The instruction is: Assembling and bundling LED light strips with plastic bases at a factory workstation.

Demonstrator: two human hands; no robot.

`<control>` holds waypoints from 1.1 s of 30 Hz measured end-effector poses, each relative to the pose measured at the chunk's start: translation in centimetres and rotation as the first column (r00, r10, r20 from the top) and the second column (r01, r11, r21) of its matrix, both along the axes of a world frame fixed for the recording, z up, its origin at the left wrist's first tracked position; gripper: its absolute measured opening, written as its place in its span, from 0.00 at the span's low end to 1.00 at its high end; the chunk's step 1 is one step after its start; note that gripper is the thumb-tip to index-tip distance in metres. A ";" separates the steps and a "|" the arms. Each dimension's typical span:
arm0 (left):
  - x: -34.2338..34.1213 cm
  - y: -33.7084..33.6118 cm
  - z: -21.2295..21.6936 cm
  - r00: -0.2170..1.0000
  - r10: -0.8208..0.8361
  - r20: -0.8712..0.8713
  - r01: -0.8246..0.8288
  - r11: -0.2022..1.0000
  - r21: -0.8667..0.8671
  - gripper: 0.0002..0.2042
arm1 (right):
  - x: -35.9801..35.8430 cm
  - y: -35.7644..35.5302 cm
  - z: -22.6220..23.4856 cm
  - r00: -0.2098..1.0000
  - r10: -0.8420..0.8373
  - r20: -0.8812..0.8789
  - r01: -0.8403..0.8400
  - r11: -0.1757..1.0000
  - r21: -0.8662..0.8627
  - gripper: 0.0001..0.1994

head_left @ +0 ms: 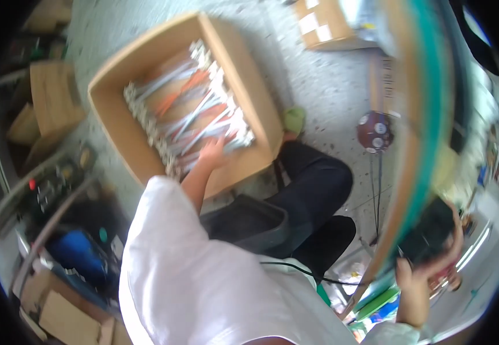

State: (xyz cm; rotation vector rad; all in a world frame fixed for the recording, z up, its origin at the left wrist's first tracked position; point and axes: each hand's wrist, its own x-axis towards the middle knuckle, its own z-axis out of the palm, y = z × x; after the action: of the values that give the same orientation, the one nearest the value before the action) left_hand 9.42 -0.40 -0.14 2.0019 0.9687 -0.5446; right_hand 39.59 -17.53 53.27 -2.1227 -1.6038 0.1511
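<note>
My left hand (214, 154) reaches into an open cardboard box (235, 69) on the floor, at the near end of the pieces lying there. These are several thin grey rods (195, 109) and orange rods (174, 98), with clusters of small white pieces at both ends. The left fingers are blurred, and whether they pinch a rod cannot be made out. Far to the right, my right hand (433, 259) is closed around a dark, block-like object (431, 233) beside a table edge. Its exact kind does not show.
A bench edge with a green strip (433, 115) curves down the right side. A smaller carton (321, 26) stands at the upper right. Near my legs is a black tray-like thing (244, 221). Cartons (56, 103) and a blue object (77, 253) crowd the left.
</note>
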 end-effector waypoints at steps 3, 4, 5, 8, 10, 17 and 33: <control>-3.4 -0.2 -0.9 0.992 -0.084 -0.094 0.085 0.996 -0.002 0.44 | -0.7 4.7 -1.0 0.992 0.128 0.013 -0.128 0.990 0.059 0.45; -2.8 0.1 0.1 0.988 -0.057 -0.143 0.056 0.998 -0.016 0.43 | -0.5 5.1 -1.0 0.990 0.133 0.043 -0.137 0.986 0.091 0.42; -2.0 0.9 0.4 0.978 -0.040 -0.203 0.021 0.995 -0.095 0.42 | -0.5 5.1 -1.0 0.993 0.111 0.047 -0.115 0.989 0.096 0.40; -2.9 2.1 -4.6 0.939 -0.146 -0.310 0.143 0.989 -0.033 0.41 | -0.6 5.0 0.0 0.989 0.123 0.084 -0.130 0.988 0.082 0.43; -1.7 3.1 -5.4 0.894 -0.390 -0.220 0.412 0.909 0.064 0.31 | -0.2 4.7 0.2 0.973 0.167 0.161 -0.178 0.982 0.057 0.44; 5.8 2.3 2.0 0.980 0.130 -0.151 -0.138 0.989 -0.044 0.51 | -0.8 3.0 0.0 0.998 -0.029 0.063 0.032 0.998 -0.048 0.52; 6.7 -1.5 -5.1 0.993 -0.008 0.117 0.018 0.996 -0.082 0.39 | -2.0 1.8 0.5 0.962 -0.136 0.237 0.158 0.984 -0.078 0.55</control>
State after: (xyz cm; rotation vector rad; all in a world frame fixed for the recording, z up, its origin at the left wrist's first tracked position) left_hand 16.10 -1.87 -5.21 1.9440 0.8492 -0.4622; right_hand 37.58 -15.72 53.77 -2.3992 -1.5837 -0.0713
